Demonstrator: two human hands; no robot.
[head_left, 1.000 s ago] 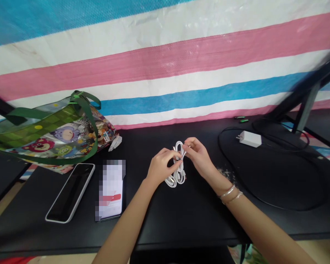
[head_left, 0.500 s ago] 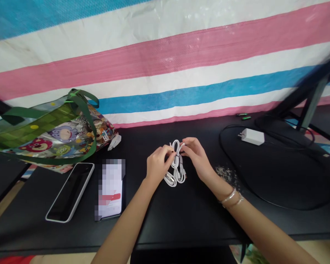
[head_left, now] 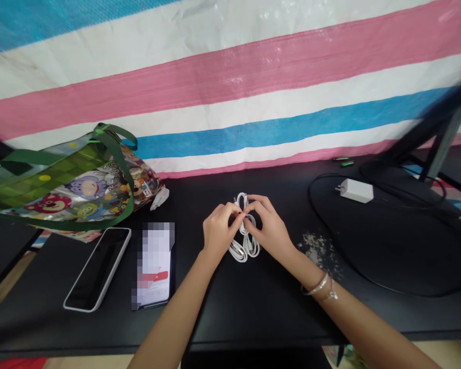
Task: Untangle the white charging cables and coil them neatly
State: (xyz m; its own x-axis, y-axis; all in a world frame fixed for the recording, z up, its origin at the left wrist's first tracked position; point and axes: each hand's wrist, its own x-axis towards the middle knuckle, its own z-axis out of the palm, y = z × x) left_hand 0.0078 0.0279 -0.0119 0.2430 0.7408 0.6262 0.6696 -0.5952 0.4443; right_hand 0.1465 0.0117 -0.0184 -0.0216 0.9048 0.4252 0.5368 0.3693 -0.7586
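Big picture first: a striped woven tarp (head_left: 230, 102) in pink, white and blue fills the wall ahead of me, and below it runs my black surface (head_left: 253, 323). Over on the left sits a glossy cartoon-print tote bag (head_left: 65, 184) with dark green straps, a scrap of white plastic (head_left: 159, 199) just beside it. Nearer me lie a white-edged smartphone (head_left: 98, 269), screen dark, and a second phone (head_left: 153, 266), its display blurred out. On the right, a white plug charger (head_left: 356, 190) rests on a looping black cable (head_left: 388, 284), with two small green cylinders (head_left: 343, 162) behind it and pale crumbs (head_left: 315, 251) scattered nearer the middle.

And right in the centre, my work: a white cable (head_left: 245, 241), bundled into loops, its long axis running front to back, pointing away from me toward the tarp. The lower loops sit on the surface; the upper loop stands up between my hands (head_left: 246, 228). Both are closed on it now, my left hand (head_left: 218, 230) and right hand (head_left: 271, 228) pinching the bundle near its middle, fingertips (head_left: 240, 210) almost meeting. Two thin bracelets (head_left: 318, 288) circle my right wrist.
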